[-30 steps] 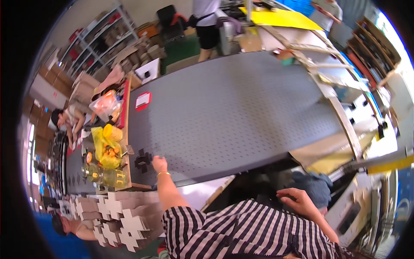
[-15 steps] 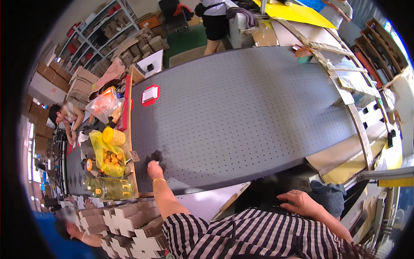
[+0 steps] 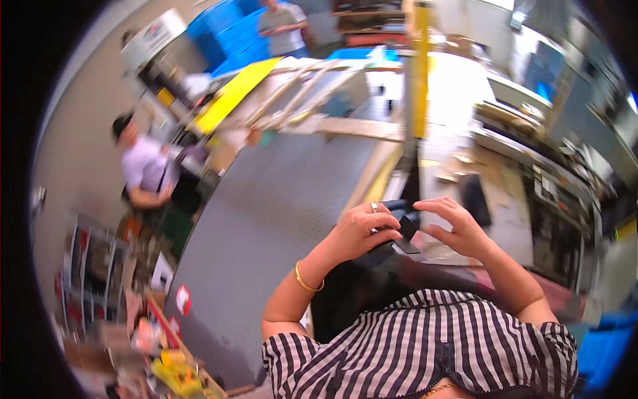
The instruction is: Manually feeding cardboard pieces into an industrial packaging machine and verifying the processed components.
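Note:
Both my hands are raised in front of my chest, over the right edge of the grey perforated table (image 3: 266, 206). My left hand (image 3: 362, 229), with a ring and a gold bangle on the wrist, grips a small flat black piece (image 3: 406, 231). My right hand (image 3: 455, 226) has its fingers spread and touches the same black piece from the right side. My striped shirt (image 3: 432, 346) fills the lower part of the view.
A person in a light shirt (image 3: 143, 173) bends at the table's far left. Another person (image 3: 286, 26) stands by blue crates at the back. Yellow bags and clutter (image 3: 173, 369) lie at the lower left. A yellow post (image 3: 419, 73) and wooden frames stand beyond the table.
My left hand has left the table surface, where it touched a small black object, and come up to my chest holding a black piece. My right hand joined it. The view swung to the right.

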A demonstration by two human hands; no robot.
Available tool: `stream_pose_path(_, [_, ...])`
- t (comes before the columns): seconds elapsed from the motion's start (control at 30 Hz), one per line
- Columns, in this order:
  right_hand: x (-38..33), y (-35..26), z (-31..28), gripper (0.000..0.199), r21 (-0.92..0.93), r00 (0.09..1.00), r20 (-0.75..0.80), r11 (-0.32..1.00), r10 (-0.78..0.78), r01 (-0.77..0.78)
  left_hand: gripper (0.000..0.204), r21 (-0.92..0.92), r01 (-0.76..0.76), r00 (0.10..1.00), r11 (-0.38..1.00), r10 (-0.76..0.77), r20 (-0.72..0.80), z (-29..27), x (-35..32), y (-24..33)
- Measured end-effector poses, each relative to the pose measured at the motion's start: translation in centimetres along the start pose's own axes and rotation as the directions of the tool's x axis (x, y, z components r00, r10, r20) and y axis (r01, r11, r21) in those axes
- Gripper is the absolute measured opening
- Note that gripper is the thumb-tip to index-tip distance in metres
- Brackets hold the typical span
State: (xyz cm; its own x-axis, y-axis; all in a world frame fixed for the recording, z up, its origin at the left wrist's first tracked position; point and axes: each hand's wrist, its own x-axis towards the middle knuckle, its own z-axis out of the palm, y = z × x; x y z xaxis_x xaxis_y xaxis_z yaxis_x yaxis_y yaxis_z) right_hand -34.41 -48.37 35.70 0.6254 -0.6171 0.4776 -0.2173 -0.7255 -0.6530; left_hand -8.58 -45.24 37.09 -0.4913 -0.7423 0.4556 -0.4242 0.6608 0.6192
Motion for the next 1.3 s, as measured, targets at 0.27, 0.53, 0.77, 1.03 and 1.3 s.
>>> stream_pose_path(0.27, [-15.9, 1.6, -13.7, 0.037, 0.103, 0.923, -0.197, 0.943, 0.33, -0.316, 0.013, -0.245, -0.195, 0.907, 0.95, 0.269, 0.323, 12.6, 17.6, 8.9])
stream_pose_path(0.53, [-19.5, 6.3, -19.8, 0.05, 0.028, 0.794, -0.497, 0.921, 0.351, -0.389, 0.031, -0.135, -0.195, 0.826, 0.971, 0.237, 0.512, 21.3, 25.7, 5.8])
stream_pose_path(0.77, [-17.0, 13.0, -30.0, 0.06, -0.45, 0.863, -0.505, 0.85, 0.008, -0.272, 0.044, -0.051, -0.431, 0.882, 0.901, 0.433, 0.188, 26.4, 34.8, 3.4])
stream_pose_path(1.03, [-11.7, 27.3, -44.3, 0.065, 0.278, 0.759, -0.458, 0.886, 0.463, -0.372, 0.064, -0.444, 0.098, 0.984, 0.891, -0.019, 0.179, 30.7, 53.6, -1.7])
stream_pose_path(1.3, [-10.3, 23.7, -44.9, 0.053, -0.08, 0.588, -0.809, 0.987, 0.017, -0.139, 0.077, -0.095, -0.288, 0.957, 0.953, 0.283, -0.065, 30.8, 54.5, 0.0])
